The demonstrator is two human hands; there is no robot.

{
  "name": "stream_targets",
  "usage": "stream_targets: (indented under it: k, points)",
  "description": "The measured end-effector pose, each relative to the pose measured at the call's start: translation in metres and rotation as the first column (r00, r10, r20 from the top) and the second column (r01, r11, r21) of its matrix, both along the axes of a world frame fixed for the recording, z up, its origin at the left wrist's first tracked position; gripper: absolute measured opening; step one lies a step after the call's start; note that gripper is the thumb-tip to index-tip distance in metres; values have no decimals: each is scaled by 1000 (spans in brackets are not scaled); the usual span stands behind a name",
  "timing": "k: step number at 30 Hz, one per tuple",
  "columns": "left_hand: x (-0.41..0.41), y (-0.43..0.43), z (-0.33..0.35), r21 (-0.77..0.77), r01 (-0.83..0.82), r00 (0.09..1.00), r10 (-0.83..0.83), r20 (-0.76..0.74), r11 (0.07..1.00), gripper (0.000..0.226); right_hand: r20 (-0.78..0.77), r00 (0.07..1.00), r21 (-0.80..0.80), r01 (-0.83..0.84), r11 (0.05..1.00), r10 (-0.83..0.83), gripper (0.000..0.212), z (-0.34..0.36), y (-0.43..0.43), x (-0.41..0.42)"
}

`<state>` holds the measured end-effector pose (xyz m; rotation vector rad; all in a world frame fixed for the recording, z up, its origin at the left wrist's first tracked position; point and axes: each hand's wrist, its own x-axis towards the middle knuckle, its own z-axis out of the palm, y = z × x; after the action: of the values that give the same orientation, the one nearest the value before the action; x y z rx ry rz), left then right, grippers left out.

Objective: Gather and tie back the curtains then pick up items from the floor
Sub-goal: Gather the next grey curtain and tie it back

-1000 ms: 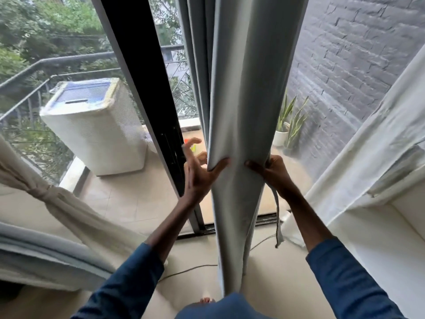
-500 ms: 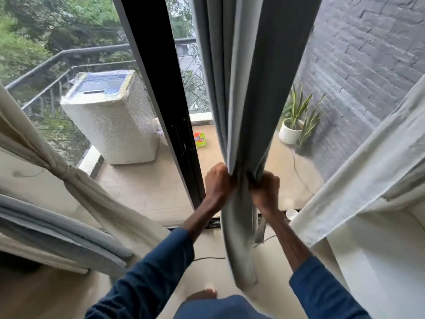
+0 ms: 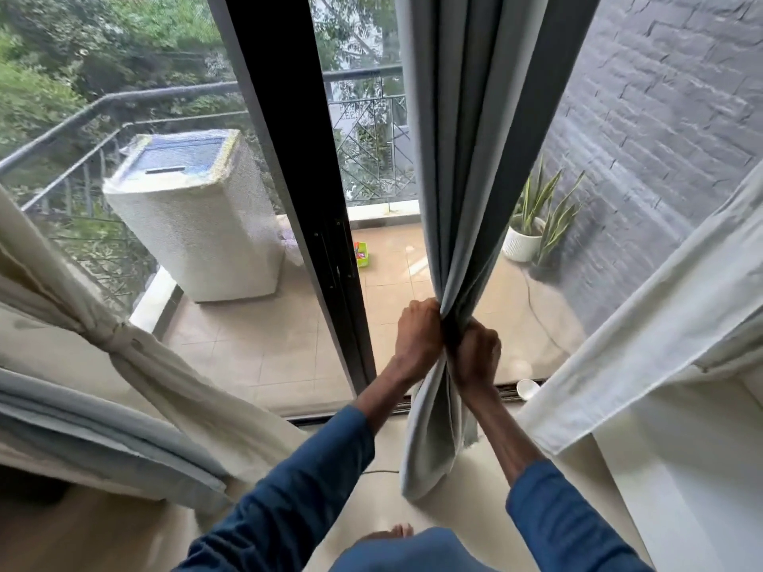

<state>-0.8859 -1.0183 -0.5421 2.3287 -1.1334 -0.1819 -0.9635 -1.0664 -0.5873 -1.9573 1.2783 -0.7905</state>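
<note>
Glossy cream floor [image 3: 371, 495], thin cable [image 3: 382, 472], bare toes [image 3: 398, 531], white cup [image 3: 527, 388]

Home, room opening onto a balcony. Evidence: floor-length grey curtain [image 3: 466, 167] plus cream curtains, one tied back at left [image 3: 111, 340], one at right [image 3: 644, 324], in front of a black-framed sliding glass door [image 3: 297, 192]. Outside: tiled balcony floor [image 3: 264, 344], metal railing [image 3: 136, 101], top-load washing machine [image 3: 198, 216] under a clear cover, snake plant in a white pot [image 3: 524, 237], small green toy-like container [image 3: 362, 255], grey brick wall [image 3: 669, 138], trees beyond. Person is barefoot [image 3: 392, 532] on a smooth cream indoor floor. Domestic, not commercial.
</note>
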Motion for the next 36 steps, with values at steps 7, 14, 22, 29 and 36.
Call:
stream_targets:
  k: [7, 14, 22, 29, 36]
  points:
    - [26, -8, 5, -26, 60, 961, -64, -271, 998, 19, -184, 982, -208, -72, 975, 33, 3, 1, 13, 22]
    - [51, 1, 12, -146, 222, 598, -253, -760, 964, 30, -167, 983, -191, -112, 975, 80, 26, 11, 27, 28]
    - [50, -20, -4, -51, 35, 884, -55, -464, 998, 66, -337, 917, -69, -249, 966, 213, 28, 5, 41, 33]
    - [86, -8, 13, 46, 239, 925, -213, -313, 970, 42, -201, 920, -114, -362, 925, 335, 38, 25, 15, -5]
    - [102, -6, 16, -62, 300, 900, -304, -313, 952, 40, -14, 932, -38, -364, 931, 363, 14, 41, -28, -30]
